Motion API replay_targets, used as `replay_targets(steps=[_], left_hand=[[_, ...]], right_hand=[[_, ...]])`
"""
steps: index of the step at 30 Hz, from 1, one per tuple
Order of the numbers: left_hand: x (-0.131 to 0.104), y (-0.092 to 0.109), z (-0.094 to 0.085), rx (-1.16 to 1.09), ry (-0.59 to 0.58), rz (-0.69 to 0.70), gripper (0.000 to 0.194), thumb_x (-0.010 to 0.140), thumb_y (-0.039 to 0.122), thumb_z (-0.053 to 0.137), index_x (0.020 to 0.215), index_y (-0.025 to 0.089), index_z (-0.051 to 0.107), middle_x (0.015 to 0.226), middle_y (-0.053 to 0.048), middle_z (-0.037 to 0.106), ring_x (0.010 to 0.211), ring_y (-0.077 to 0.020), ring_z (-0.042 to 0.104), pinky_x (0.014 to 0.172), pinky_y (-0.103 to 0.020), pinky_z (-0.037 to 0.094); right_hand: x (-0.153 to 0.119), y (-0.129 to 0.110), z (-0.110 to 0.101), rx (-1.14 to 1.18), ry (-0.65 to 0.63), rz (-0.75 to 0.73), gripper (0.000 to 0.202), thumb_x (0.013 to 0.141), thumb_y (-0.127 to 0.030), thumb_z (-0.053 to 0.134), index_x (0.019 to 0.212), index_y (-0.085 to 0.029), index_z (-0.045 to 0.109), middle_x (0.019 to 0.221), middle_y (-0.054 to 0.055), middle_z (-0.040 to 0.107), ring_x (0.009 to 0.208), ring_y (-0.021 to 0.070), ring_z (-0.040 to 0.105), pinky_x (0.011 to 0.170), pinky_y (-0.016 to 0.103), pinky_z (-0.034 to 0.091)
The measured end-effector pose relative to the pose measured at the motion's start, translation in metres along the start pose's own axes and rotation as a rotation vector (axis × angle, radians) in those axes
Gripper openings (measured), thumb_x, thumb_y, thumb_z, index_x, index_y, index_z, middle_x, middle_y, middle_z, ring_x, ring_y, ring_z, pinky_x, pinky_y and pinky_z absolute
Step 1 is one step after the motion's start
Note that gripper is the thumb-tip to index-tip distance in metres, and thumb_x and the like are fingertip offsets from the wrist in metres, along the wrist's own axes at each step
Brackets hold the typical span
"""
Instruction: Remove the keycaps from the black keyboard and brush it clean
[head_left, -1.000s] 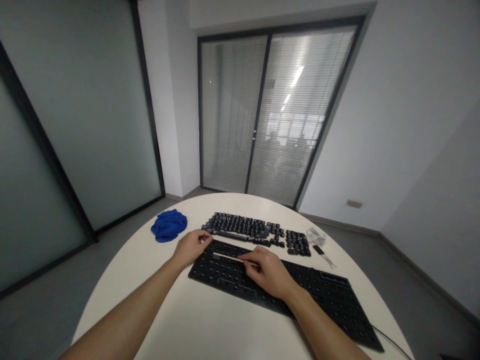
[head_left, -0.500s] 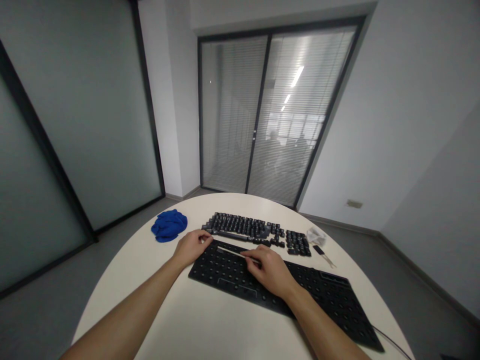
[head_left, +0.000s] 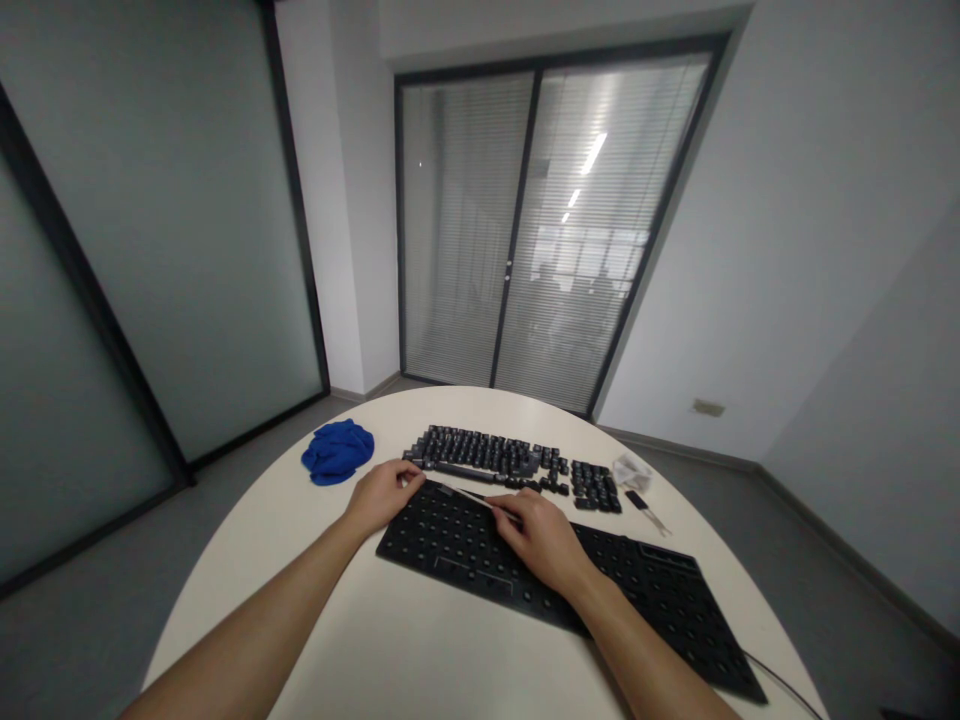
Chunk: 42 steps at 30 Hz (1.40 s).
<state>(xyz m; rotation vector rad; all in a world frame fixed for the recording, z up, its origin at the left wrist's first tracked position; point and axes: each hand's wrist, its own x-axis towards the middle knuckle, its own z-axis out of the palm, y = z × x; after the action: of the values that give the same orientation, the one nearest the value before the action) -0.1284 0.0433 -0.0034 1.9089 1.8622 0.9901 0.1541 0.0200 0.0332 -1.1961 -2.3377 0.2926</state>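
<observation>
A black keyboard base [head_left: 465,545] with its keycaps off lies at an angle across the table. My left hand [head_left: 384,492] has its fingers curled at the far left corner of the base, gripping its edge. Between the thumb and fingers of my right hand [head_left: 538,530] is a thin white stick [head_left: 474,497], slender like a cotton swab. Its far end points left, low over the upper rows of the base; whether the tip touches cannot be made out. The right forearm crosses over the middle of the base.
Black keycaps [head_left: 480,450] stand in rows behind the base. A blue cloth [head_left: 337,452] lies crumpled at the left. On the right are a clear plastic bag [head_left: 632,472] and a small black-handled tool [head_left: 646,510]. A cable [head_left: 784,682] runs off the round table's [head_left: 390,650] right edge.
The stick's tip has shifted slightly up and to the right, toward the far edge of the base. My right fingers have moved a little with it; my left hand stays put.
</observation>
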Motion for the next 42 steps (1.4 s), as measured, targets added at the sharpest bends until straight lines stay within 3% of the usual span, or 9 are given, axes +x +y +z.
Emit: replay_targets(steps=[42], left_hand=[[0.002, -0.0047, 0.0042, 0.001, 0.021, 0.018, 0.027, 0.083, 0.045, 0.058, 0.088, 0.024, 0.074, 0.089, -0.002, 0.074, 0.081, -0.021, 0.066, 0.071, -0.027, 0.044]], right_hand=[[0.0004, 0.0031, 0.0018, -0.003, 0.051, 0.082, 0.029, 0.093, -0.029, 0.051, 0.112, -0.025, 0.072, 0.096, 0.007, 0.069, 0.092, 0.0206, 0.064, 0.084, 0.029, 0.045]])
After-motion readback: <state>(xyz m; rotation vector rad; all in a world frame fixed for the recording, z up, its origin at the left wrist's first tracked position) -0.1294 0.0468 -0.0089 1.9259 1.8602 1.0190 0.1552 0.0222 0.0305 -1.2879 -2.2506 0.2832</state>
